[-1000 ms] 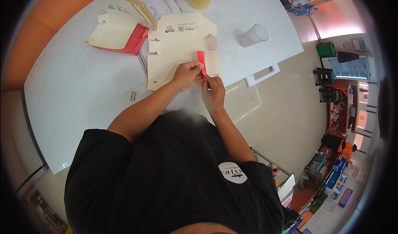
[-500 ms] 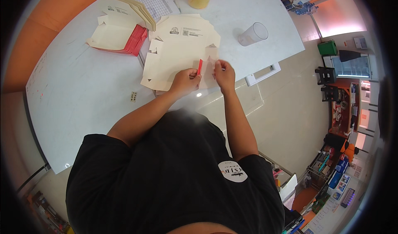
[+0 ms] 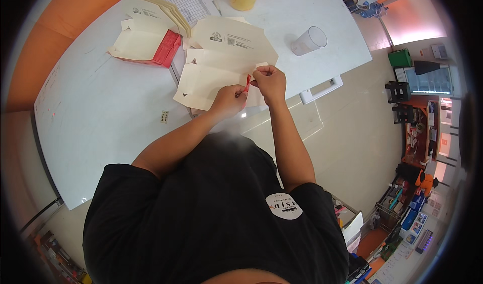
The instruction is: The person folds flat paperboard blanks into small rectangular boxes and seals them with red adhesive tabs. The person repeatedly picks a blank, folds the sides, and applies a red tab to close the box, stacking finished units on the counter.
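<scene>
While the left hand (image 3: 230,100) pinches the red edge (image 3: 248,84) of a cream carton blank (image 3: 219,60), upper centre, the right hand (image 3: 270,84) pinches a pale flap (image 3: 261,64); folding appears underway, creasing seemingly calling for firm finger pressure.

A cream cardboard box blank (image 3: 211,65) was gripped at a red flap (image 3: 248,80) by the left hand (image 3: 230,100), while its right side was pinched by the right hand (image 3: 270,84). A white table (image 3: 110,113) was also occupied by nested cartons (image 3: 143,45), left, and a translucent tumbler (image 3: 310,41), right.
</scene>
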`<state>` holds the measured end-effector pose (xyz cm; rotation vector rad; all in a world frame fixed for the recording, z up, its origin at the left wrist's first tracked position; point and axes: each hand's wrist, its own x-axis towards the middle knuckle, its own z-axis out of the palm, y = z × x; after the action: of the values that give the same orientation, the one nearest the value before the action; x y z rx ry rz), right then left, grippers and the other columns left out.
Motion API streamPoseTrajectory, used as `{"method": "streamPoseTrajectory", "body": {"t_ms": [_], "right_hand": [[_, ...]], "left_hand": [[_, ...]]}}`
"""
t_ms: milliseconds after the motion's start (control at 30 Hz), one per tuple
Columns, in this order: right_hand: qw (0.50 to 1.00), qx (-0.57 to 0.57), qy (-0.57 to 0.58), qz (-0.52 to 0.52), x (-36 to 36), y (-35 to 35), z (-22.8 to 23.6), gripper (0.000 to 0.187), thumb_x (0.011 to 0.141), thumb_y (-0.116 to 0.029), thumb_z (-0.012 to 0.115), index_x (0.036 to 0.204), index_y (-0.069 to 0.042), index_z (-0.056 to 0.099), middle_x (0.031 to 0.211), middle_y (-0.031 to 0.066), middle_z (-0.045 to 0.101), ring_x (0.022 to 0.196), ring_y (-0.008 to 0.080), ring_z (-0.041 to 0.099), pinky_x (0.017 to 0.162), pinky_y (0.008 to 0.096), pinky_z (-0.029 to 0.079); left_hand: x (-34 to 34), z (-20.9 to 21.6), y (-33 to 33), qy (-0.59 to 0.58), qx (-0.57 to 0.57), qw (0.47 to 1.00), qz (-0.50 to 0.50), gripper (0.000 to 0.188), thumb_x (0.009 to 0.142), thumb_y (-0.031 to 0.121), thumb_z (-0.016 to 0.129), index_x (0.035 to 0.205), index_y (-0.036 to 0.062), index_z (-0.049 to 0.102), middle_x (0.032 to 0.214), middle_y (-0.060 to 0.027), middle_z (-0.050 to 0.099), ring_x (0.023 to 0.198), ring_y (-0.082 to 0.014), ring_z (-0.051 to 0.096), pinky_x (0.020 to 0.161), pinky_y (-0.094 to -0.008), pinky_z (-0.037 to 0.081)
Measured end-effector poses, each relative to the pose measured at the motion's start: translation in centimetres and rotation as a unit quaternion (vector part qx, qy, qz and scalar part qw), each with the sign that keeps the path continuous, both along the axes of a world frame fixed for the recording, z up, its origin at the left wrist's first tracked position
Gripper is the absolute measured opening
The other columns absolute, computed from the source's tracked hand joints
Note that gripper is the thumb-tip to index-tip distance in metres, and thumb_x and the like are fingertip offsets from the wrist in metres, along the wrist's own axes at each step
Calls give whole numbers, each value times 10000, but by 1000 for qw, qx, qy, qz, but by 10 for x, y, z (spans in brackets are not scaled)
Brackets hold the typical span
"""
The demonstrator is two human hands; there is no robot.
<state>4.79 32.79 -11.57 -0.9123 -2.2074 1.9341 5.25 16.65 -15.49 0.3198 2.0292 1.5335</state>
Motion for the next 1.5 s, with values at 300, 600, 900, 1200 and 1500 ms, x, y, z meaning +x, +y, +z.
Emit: {"method": "streamPoseTrajectory", "body": {"t_ms": [300,600,900,1200,1500], "right_hand": [[999,39,24,3,27,-4,-19,196,889,-34,699,1022,103,657,902,143,708,753,197,722,702,299,626],[979,-166,16,-115,33,1,-36,226,887,-14,679,1059,119,617,968,152,665,789,205,708,697,289,641],[980,192,-12,48,52,-12,-33,202,877,-92,753,1007,62,743,815,102,752,754,129,706,683,270,544],[975,-204,8,83,77,20,-29,279,978,-185,717,1168,18,704,1036,83,745,931,129,686,823,269,541],[995,-54,-26,84,106,43,-46,302,987,-217,702,1205,-9,692,1062,54,736,926,115,662,826,275,536]], "left_hand": [[8,-10,2,63,-24,997,-22,220,996,125,569,1086,-23,704,801,-83,696,673,-140,636,654,-304,516],[8,-10,5,-58,-8,998,-7,225,978,114,562,1104,-12,699,824,-87,702,726,-156,653,693,-333,527],[8,-2,7,126,-43,991,-18,144,966,120,628,965,14,726,793,-153,701,672,-246,655,662,-370,516],[17,12,-10,250,-35,966,-57,188,902,181,700,982,11,707,891,-169,716,748,-291,699,668,-403,538],[-19,83,-126,574,-242,763,173,172,932,177,645,1009,31,691,939,-166,687,863,-317,672,749,-399,538]]}}
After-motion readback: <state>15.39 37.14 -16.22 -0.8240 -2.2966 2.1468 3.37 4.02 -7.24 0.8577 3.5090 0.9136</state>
